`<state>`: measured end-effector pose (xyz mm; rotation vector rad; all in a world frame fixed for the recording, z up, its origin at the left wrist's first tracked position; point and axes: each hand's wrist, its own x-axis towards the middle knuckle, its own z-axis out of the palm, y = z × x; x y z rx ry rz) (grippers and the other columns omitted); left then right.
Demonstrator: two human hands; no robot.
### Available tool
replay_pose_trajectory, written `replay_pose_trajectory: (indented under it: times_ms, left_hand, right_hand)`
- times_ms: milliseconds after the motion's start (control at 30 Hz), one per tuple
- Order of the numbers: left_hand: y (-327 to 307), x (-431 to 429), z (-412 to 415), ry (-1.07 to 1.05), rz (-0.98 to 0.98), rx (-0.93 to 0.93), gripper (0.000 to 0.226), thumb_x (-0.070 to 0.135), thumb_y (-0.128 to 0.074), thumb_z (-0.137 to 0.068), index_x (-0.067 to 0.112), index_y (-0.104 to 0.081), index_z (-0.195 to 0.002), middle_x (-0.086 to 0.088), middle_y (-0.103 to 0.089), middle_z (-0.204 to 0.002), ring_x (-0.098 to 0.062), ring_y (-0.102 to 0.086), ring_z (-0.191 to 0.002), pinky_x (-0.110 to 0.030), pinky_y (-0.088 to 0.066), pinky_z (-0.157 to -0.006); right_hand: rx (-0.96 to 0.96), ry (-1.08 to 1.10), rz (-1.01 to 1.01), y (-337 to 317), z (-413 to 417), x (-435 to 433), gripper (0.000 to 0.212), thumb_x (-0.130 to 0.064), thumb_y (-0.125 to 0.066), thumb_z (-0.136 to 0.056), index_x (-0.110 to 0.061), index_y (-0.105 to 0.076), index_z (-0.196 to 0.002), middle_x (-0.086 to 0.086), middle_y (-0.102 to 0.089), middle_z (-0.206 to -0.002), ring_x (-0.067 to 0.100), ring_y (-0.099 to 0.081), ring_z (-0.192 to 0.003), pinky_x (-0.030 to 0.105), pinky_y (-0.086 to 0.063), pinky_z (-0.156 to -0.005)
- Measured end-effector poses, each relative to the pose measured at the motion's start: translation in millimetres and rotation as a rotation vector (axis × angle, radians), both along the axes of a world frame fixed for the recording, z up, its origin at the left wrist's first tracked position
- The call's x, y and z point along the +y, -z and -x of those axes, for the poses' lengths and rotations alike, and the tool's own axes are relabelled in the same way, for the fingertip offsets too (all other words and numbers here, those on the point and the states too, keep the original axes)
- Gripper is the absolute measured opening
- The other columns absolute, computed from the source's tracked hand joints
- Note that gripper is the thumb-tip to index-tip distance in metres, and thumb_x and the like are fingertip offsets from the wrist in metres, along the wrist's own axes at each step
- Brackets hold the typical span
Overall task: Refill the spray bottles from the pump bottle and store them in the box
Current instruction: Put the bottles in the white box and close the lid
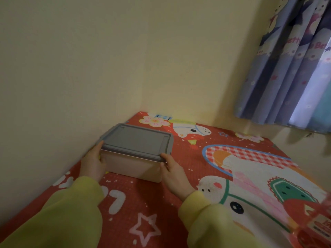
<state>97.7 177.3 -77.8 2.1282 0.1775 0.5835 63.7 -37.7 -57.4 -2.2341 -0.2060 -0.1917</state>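
While your left hand (93,162) and right hand (174,173) each grip an end of the box (133,165), fingers wrapped on its sides, it rests at centre frame on the red cloth (152,203) beside the wall, grey lid (136,140) shut. No bottles show, so you seem to be positioning the box; next, the lid likely needs lifting.

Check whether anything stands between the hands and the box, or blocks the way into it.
Nothing separates them: the left hand and right hand each hold an end of the box. The grey lid lies on top, closing the way in.
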Motion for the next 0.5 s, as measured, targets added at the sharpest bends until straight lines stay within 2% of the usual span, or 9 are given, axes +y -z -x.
replay_pose_trajectory:
  times_ms: [300, 500]
  left_hand:
    - [1, 13, -10, 0.012, -0.148, 0.104, 0.055, -0.003, -0.044, -0.089, 0.006, -0.031, -0.142, -0.032, -0.032, -0.141, -0.044, -0.036, -0.127, -0.044, -0.030, -0.107]
    - [10, 10, -15, 0.036, -0.189, 0.118, 0.057, -0.001, -0.044, -0.089, 0.009, -0.028, -0.143, -0.037, -0.018, -0.144, -0.051, -0.036, -0.124, -0.047, -0.032, -0.108]
  right_hand:
    - [0.014, -0.025, 0.010, 1, -10, 28, 0.040, -0.015, -0.038, -0.098, -0.017, -0.041, -0.138, 0.010, -0.053, -0.135, 0.025, -0.049, -0.123, 0.028, -0.038, -0.098]
    - [0.010, -0.048, 0.031, -2, -12, 43, 0.040, -0.014, -0.037, -0.098, -0.017, -0.040, -0.138, 0.012, -0.054, -0.134, 0.029, -0.050, -0.122, 0.029, -0.039, -0.096]
